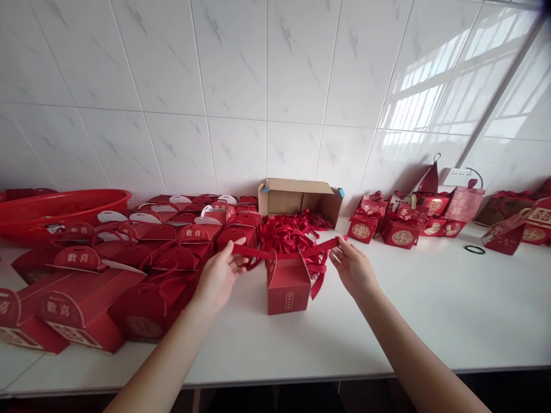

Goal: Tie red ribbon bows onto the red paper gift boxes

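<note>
A small red gift box stands upright on the white table, its curved top flaps raised. A red ribbon runs out from both sides of the box's top. My left hand pinches the ribbon's left end between thumb and fingers. On the other side, my right hand pinches the right end, so the ribbon is stretched apart above the box. Whether it passes through the flaps' slots cannot be made out. Just behind lies a heap of loose red ribbons, spilling from an open cardboard box.
Many red gift boxes crowd the table's left side. A red plastic basin sits behind them. Finished-looking boxes with bows stand at the back right, near a black ring and a wall socket. A tiled wall closes the back.
</note>
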Demonstrator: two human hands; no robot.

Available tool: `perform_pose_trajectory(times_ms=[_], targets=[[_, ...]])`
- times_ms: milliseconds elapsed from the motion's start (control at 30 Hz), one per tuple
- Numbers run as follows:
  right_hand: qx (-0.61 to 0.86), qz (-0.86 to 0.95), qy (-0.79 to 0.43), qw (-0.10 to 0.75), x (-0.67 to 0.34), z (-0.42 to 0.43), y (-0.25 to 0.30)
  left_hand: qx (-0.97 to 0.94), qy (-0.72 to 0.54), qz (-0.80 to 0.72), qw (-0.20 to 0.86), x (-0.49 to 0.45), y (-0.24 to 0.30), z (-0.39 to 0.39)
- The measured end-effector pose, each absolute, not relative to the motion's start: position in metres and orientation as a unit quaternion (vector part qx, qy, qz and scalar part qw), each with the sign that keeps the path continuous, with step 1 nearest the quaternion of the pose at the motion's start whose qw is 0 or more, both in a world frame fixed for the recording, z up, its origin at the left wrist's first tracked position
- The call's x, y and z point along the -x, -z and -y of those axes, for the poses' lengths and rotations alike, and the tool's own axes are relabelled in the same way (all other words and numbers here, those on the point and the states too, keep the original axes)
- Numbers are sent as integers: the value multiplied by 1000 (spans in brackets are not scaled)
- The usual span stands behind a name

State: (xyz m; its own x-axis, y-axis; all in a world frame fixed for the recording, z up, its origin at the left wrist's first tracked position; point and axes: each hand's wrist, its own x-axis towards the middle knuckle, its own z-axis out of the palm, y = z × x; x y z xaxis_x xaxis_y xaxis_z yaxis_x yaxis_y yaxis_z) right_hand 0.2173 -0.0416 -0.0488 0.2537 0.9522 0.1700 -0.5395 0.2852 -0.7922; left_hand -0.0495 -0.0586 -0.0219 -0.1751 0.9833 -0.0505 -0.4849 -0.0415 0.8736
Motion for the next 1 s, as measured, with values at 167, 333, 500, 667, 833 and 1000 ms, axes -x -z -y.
perform_pose_trajectory(times_ms=[167, 333, 500, 667, 833, 1000], targets=[[281, 369, -462, 756, -211, 39, 9, -427, -718, -400, 378, 37, -11, 45], [279, 502, -367, 732, -201, 39, -30, -524, -708, -374, 290, 18, -45, 37], [252, 560, -358, 703, -194, 42, -52, -576, -672, -369, 283, 9, -60, 36], [244, 564, -363, 700, -190, 45, -62, -588, -663, -353, 300, 6, -62, 38], [275, 548, -345, 711, -190, 43, -62, -574, -668, -326, 342, 6, -71, 41], [268, 569, -345, 697, -191, 41, -61, -569, -662, -309, 378, 8, -82, 38]])
